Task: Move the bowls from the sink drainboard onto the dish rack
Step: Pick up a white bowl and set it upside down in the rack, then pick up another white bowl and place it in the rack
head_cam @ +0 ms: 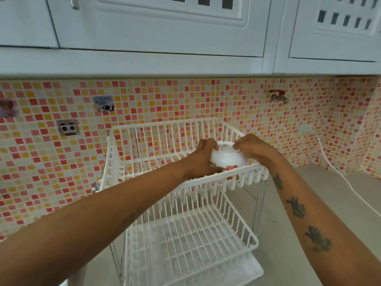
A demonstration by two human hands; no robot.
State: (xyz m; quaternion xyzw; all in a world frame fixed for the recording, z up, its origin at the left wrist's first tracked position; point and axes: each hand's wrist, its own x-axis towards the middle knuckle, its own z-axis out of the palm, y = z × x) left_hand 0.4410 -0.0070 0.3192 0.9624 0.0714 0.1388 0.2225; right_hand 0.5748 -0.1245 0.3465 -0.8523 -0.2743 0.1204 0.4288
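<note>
Placement step in hand. Both hands are on one white bowl, turned upside down, inside the top tier of the dish rack, at its front right corner, just behind the front rail. Left hand grips the bowl's left side, fingers curled over the foot ring; right hand pinches the right edge of the base, fingers narrow and closed on it. Can't tell whether the rim is already seated on the wires or just above them, since the rail hides the lower edge.

Lower tier holds nothing I can see. Drainboard and any other bowls are out of view, so count remaining unknown.

Next move, as I judge it: settle the rim between the tines so it sits stable, then let go with both hands together. Risk is the bowl rocking on the wires or catching the front rail if released early. Red tap on the tiled wall is well clear.
</note>
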